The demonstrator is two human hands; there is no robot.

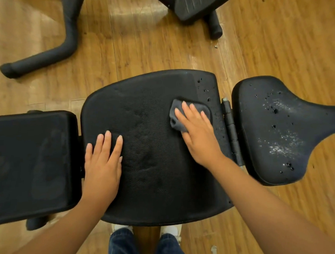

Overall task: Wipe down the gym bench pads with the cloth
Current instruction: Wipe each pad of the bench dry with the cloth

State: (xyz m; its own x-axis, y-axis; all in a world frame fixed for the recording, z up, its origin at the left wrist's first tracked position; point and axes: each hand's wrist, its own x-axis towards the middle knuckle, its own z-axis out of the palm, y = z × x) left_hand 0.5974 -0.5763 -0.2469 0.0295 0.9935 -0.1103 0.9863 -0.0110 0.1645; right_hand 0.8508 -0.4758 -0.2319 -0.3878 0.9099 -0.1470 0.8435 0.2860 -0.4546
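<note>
1. The wiping step is under way on the middle pad (154, 147) of the table: the right hand (197, 133) is pressing the dark grey cloth (189, 114) against the pad's leather, toward three o'clock from the pad's centre and just beside its hinge-side edge.

2. Droplets (205, 90) are showing on the strip of pad between the cloth and the hinge (231, 127), so I judge this pad to be partly done, with that wet edge awaiting the cloth.

3. The seat pad (275, 129), lying at three o'clock beyond the hinge, is carrying speckles and drops of spray and looks unwiped; the back pad (30, 163) at nine o'clock is showing faint dull smears.

4. The next move, as I read it, is calling for a sweep toward three o'clock over the wet strip, keeping flat pressure so the cloth does not bunch, then a shift across the hinge onto the seat pad.

5. The right fingers (193, 110) are lying nearly straight and slightly spread on top of the cloth, pressing it down rather than clutching it; the thumb is tucking in at the cloth's near edge.

6. The left hand (103, 159) is resting flat on the pad at about eight o'clock, its fingers (105, 143) straight and close together, holding nothing and apparently steadying the table.
</note>
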